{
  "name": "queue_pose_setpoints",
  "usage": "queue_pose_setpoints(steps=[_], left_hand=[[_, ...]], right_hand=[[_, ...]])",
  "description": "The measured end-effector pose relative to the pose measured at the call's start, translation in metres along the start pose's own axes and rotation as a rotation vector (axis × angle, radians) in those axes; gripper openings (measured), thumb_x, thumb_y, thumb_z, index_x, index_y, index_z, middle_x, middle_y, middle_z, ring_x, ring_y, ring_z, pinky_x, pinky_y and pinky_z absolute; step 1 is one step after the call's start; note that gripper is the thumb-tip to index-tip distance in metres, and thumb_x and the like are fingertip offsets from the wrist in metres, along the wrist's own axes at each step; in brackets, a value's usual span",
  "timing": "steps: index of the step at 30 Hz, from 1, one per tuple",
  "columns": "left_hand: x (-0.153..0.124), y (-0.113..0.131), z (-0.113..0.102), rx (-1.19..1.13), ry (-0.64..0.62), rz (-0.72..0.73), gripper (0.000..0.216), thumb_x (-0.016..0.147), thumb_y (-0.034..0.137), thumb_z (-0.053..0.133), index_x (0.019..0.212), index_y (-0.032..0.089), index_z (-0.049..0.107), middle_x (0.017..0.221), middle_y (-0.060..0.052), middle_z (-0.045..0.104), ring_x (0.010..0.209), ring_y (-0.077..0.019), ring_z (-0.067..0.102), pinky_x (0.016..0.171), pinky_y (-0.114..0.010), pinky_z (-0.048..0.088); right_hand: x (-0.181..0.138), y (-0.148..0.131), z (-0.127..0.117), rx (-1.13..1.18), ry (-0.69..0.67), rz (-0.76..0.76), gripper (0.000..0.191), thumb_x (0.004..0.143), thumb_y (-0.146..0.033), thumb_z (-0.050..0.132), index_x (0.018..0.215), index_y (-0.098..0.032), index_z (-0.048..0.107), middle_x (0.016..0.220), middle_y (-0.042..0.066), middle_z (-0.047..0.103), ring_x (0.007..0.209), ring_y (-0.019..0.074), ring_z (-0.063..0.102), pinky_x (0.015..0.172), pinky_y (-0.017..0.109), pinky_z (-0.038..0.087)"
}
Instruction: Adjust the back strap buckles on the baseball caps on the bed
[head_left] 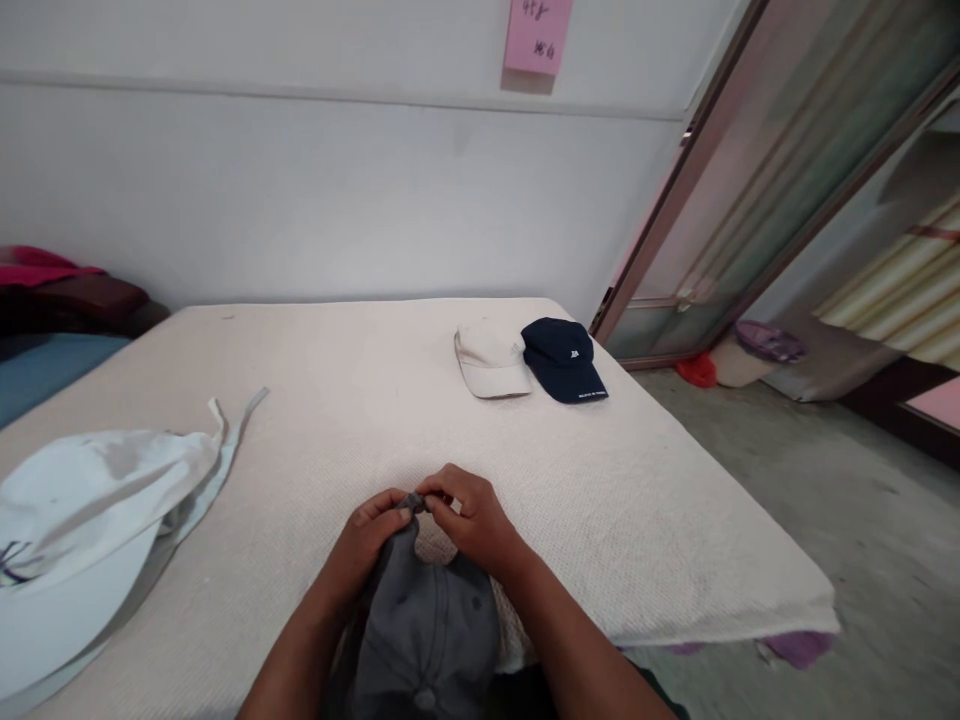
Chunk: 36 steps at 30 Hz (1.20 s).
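Note:
A dark grey baseball cap (427,630) is at the near edge of the bed, its back opening facing away from me. My left hand (375,525) pinches the cap's back strap from the left. Close beside it, my right hand (469,515) pinches the same strap from the right, thumb and fingertips together. The strap's fastening is mostly hidden by my fingers. Farther off, a cream cap (491,355) sits against a navy cap (562,358) with small white lettering on its brim.
White caps (82,540) with loose straps lie at the left on the light bed cover (322,390). A pink note (537,38) hangs on the white wall. To the right are a sliding door (697,200), a bin with a purple liner (769,342) and the concrete floor.

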<state>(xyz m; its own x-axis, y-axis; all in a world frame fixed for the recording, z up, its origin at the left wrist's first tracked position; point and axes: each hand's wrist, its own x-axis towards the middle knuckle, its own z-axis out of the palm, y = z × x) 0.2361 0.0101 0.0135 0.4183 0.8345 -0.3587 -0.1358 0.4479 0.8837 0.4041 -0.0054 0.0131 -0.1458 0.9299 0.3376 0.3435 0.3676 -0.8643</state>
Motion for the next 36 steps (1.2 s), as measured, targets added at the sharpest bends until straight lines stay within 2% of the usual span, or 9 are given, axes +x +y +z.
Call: queue_pose_setpoints(steps=[8, 18, 23, 30, 36], left_hand=[[0.001, -0.007, 0.000, 0.074, -0.024, 0.023, 0.005, 0.073, 0.020, 0.059, 0.073, 0.017, 0.063, 0.060, 0.004, 0.060, 0.054, -0.0116, 0.050, 0.054, -0.024, 0.035], [0.004, -0.011, 0.001, 0.085, -0.018, 0.034, 0.009, 0.074, 0.026, 0.061, 0.073, 0.017, 0.058, 0.059, 0.004, 0.056, 0.052, -0.0108, 0.047, 0.052, -0.023, 0.034], [0.003, -0.010, 0.003, 0.326, 0.047, 0.151, 0.009, 0.073, 0.026, 0.060, 0.073, 0.017, 0.059, 0.063, 0.004, 0.053, 0.060, -0.0129, 0.047, 0.056, -0.023, 0.036], [0.004, -0.009, 0.003, 0.666, 0.132, 0.268, 0.010, 0.076, 0.025, 0.054, 0.075, 0.018, 0.060, 0.066, 0.003, 0.055, 0.066, -0.0158, 0.050, 0.061, -0.026, 0.038], [0.003, -0.011, 0.004, 0.698, 0.159, 0.309, 0.011, 0.076, 0.028, 0.053, 0.073, 0.019, 0.060, 0.064, 0.003, 0.054, 0.064, -0.0160, 0.050, 0.061, -0.026, 0.038]], right_hand=[[-0.002, 0.000, -0.005, -0.047, -0.117, -0.045, 0.022, 0.083, -0.014, 0.050, 0.097, -0.021, 0.065, 0.087, 0.003, 0.065, 0.082, 0.0156, 0.059, 0.075, 0.028, 0.041], [-0.005, 0.000, -0.006, -0.085, -0.090, -0.004, 0.015, 0.078, -0.013, 0.055, 0.089, -0.018, 0.064, 0.084, 0.002, 0.066, 0.077, 0.0132, 0.059, 0.069, 0.023, 0.042], [-0.003, 0.002, -0.003, -0.189, -0.100, -0.024, 0.014, 0.081, -0.013, 0.053, 0.088, -0.018, 0.063, 0.083, 0.002, 0.065, 0.077, 0.0130, 0.059, 0.069, 0.023, 0.041], [-0.002, 0.004, 0.000, -0.334, -0.200, -0.085, 0.012, 0.086, -0.016, 0.047, 0.087, -0.016, 0.059, 0.081, 0.004, 0.059, 0.075, 0.0141, 0.054, 0.068, 0.025, 0.039], [-0.001, 0.005, 0.007, -0.319, -0.113, -0.036, 0.012, 0.081, -0.008, 0.047, 0.081, -0.017, 0.056, 0.078, 0.003, 0.058, 0.072, 0.0134, 0.051, 0.065, 0.025, 0.037]])
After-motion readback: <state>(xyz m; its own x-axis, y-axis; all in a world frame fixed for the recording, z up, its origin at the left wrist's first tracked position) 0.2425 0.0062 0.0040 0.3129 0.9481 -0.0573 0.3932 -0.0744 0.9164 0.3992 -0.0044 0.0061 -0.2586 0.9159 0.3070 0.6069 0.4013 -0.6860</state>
